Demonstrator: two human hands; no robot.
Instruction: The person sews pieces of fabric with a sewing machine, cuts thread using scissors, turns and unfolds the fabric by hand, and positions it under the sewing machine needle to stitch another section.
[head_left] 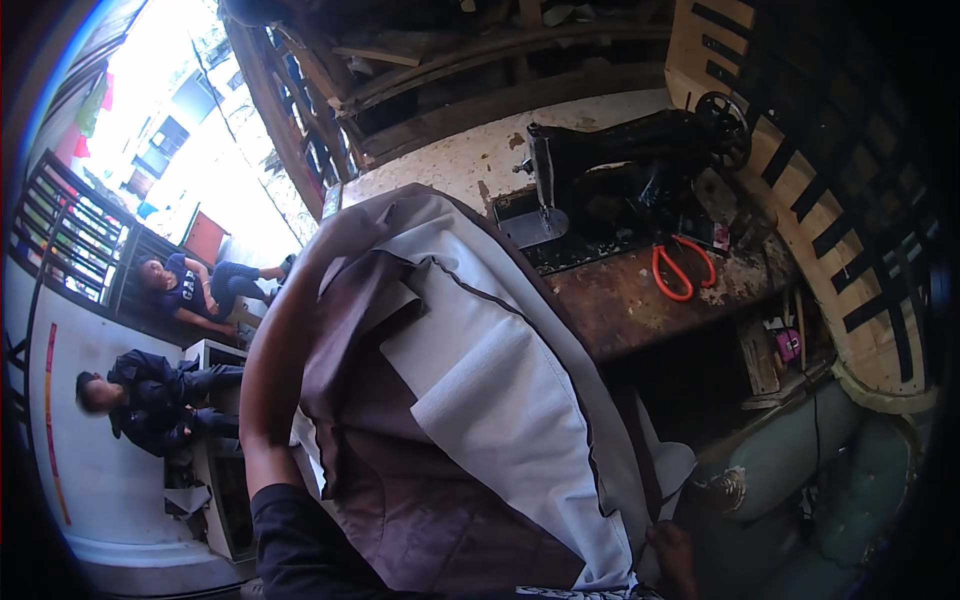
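Note:
A large piece of brown material [400, 500] with a pale grey underside [490, 360] spreads before me, folded and draped over the table's front edge. Dark seams run along its borders. My left hand [352, 228] reaches to its far end, fingers closed on the upper edge near the tabletop. Low on the right, my right hand [672, 555] is closed at the lower edge of the same piece; its fingers are partly in shadow. Just beyond the material stands a black sewing machine [620, 160], with its needle area [545, 222] apart from both hands.
Orange-handled scissors [683, 270] lie on the worn wooden table [600, 310]. A slatted wooden frame [800, 190] leans at the right, above green padded upholstery [770, 480]. Two people sit at the left, one in dark clothes [150, 400], another in striped trousers [235, 285].

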